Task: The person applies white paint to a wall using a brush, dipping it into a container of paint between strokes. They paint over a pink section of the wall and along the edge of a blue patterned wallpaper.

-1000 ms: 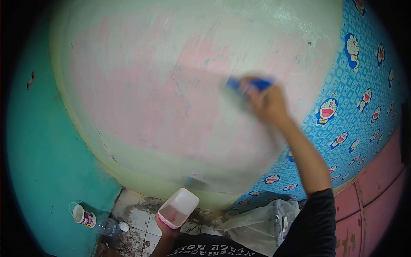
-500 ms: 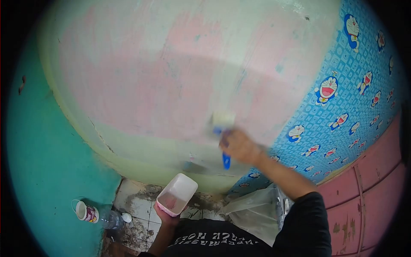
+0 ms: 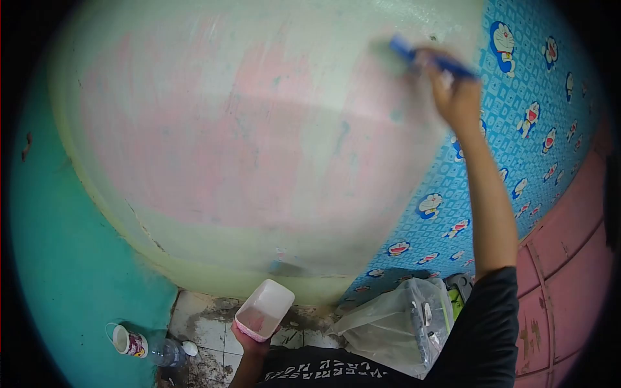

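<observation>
My right hand is closed around the blue handle of a paintbrush, high on the right side of the wall. The brush head points left and is smeared by motion at the wall's surface. Pink patches show through pale greenish-white paint across the wall. Low in the view, my left hand grips a white and pink plastic tub from below and the side. Its open top faces up, with a pinkish patch inside near the bottom.
Blue cartoon wallpaper borders the painted area on the right. A clear plastic bag with things in it stands on the tiled floor. At lower left are a small bucket and a plastic bottle by the teal wall.
My right hand has carried the brush from the lower middle of the wall up and to the right. The left hand and tub stay nearly in place; the view has shifted slightly.
</observation>
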`<state>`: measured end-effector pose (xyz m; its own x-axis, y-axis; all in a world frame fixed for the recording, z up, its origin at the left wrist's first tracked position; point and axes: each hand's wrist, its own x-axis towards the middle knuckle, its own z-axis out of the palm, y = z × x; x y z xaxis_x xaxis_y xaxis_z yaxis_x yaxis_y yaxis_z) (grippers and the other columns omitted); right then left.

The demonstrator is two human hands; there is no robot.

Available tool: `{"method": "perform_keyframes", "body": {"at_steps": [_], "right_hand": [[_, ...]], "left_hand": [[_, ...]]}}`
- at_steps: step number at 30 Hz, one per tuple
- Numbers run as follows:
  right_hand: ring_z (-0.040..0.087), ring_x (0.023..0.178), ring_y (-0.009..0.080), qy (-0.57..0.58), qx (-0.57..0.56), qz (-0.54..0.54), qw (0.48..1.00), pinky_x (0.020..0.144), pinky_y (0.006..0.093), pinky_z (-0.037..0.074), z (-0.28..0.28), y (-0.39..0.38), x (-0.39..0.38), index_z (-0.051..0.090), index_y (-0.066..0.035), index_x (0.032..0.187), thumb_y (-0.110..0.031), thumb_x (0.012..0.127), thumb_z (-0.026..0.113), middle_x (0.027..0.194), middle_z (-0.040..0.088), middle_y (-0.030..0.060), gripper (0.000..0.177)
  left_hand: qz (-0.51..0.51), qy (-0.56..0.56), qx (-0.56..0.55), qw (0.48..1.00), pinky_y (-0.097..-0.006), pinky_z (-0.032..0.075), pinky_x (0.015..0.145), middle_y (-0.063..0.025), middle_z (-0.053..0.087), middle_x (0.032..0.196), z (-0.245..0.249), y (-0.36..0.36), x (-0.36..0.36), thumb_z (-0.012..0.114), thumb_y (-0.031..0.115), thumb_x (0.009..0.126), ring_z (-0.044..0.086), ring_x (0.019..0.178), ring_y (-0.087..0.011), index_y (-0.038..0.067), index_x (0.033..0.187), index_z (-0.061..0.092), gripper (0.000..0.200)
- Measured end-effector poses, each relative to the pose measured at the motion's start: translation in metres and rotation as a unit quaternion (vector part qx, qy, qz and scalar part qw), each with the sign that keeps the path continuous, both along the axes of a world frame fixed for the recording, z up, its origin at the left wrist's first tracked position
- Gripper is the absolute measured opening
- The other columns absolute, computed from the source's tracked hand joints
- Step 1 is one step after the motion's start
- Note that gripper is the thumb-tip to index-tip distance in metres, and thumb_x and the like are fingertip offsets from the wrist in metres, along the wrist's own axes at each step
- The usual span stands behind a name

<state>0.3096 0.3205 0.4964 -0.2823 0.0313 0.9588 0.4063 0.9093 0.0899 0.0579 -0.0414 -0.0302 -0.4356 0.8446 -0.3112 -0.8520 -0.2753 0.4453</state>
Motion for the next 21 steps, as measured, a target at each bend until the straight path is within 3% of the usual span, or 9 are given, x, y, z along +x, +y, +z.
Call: {"method": "perform_keyframes", "body": {"at_steps": [2,6,7,8,9,10,14,18,21], "right_hand": [[0.073,0.086,0.0146,0.111,0.122,-0.047,0.985,0.076,0.0280,0.054,0.049,0.004,0.002,0.078,-0.009,0.109,-0.016,0.099,0.070,0.098,0.079,0.0081,0.015],[0.073,0.096,0.0306,0.052,0.246,-0.049,0.966,0.081,0.0322,0.057,0.008,0.008,-0.005,0.072,-0.008,0.109,-0.003,0.088,0.074,0.110,0.076,0.0097,0.022],[0.072,0.103,0.0306,-0.011,0.230,-0.072,0.970,0.087,0.0364,0.057,-0.034,0.008,-0.007,0.071,-0.007,0.109,0.001,0.083,0.073,0.114,0.075,0.0101,0.027],[0.071,0.107,0.0320,-0.070,0.241,0.009,0.968,0.092,0.0419,0.056,-0.080,0.018,-0.010,0.070,-0.006,0.109,0.000,0.081,0.072,0.115,0.074,0.0120,0.028],[0.071,0.109,0.0319,-0.142,0.202,-0.066,0.967,0.095,0.0454,0.056,-0.142,0.010,-0.015,0.070,-0.005,0.109,-0.003,0.081,0.072,0.115,0.074,0.0146,0.028],[0.069,0.112,0.0334,-0.185,0.172,-0.041,0.967,0.096,0.0470,0.055,-0.200,-0.003,-0.019,0.070,-0.007,0.109,-0.007,0.081,0.071,0.118,0.072,0.0168,0.028],[0.064,0.111,0.0315,-0.333,0.026,0.011,0.943,0.096,0.0450,0.055,-0.405,-0.053,-0.026,0.064,-0.009,0.116,-0.013,0.082,0.064,0.121,0.065,0.0139,0.034],[0.063,0.117,0.0318,-0.388,-0.117,0.049,0.913,0.097,0.0427,0.055,-0.412,-0.047,-0.021,0.063,-0.007,0.113,-0.015,0.083,0.062,0.124,0.066,0.0133,0.032],[0.062,0.124,0.0368,-0.212,-0.149,0.162,0.952,0.100,0.0433,0.054,-0.289,-0.011,-0.007,0.066,-0.006,0.114,-0.006,0.088,0.067,0.127,0.068,0.0148,0.026]], "left_hand": [[-0.001,0.001,-0.012,1.000,-0.0631,0.064,0.070,-0.0125,0.056,0.142,0.005,0.001,0.001,0.030,0.066,0.095,0.063,0.119,-0.0445,0.020,0.150,0.045,0.074],[-0.013,0.018,-0.011,1.000,-0.0629,0.063,0.071,-0.0115,0.057,0.139,0.006,0.003,0.002,0.030,0.067,0.095,0.063,0.118,-0.0438,0.020,0.148,0.046,0.073],[-0.016,0.026,-0.002,1.000,-0.0629,0.063,0.071,-0.0115,0.057,0.139,0.005,0.003,0.003,0.030,0.067,0.095,0.064,0.118,-0.0436,0.020,0.148,0.047,0.073],[-0.019,0.034,0.006,0.999,-0.0629,0.062,0.071,-0.0114,0.057,0.138,0.004,0.002,0.003,0.030,0.067,0.095,0.064,0.117,-0.0434,0.020,0.147,0.047,0.072],[-0.020,0.024,-0.001,0.999,-0.0629,0.062,0.071,-0.0116,0.057,0.138,0.006,0.000,0.003,0.030,0.067,0.095,0.064,0.117,-0.0433,0.020,0.148,0.047,0.073],[-0.020,0.014,-0.006,1.000,-0.0629,0.062,0.071,-0.0118,0.057,0.138,0.007,0.000,0.003,0.030,0.067,0.094,0.064,0.117,-0.0433,0.020,0.148,0.047,0.073],[-0.006,0.053,-0.043,0.998,-0.0630,0.061,0.072,-0.0125,0.057,0.138,-0.019,-0.013,0.002,0.030,0.068,0.094,0.064,0.117,-0.0433,0.020,0.149,0.047,0.075],[-0.013,0.034,-0.016,0.999,-0.0630,0.063,0.074,-0.0129,0.057,0.139,0.003,-0.017,-0.001,0.031,0.069,0.094,0.064,0.118,-0.0433,0.020,0.149,0.046,0.075],[-0.005,0.062,-0.028,0.998,-0.0626,0.064,0.074,-0.0127,0.057,0.138,0.008,-0.013,0.001,0.033,0.068,0.094,0.064,0.119,-0.0430,0.020,0.149,0.047,0.074]]}}
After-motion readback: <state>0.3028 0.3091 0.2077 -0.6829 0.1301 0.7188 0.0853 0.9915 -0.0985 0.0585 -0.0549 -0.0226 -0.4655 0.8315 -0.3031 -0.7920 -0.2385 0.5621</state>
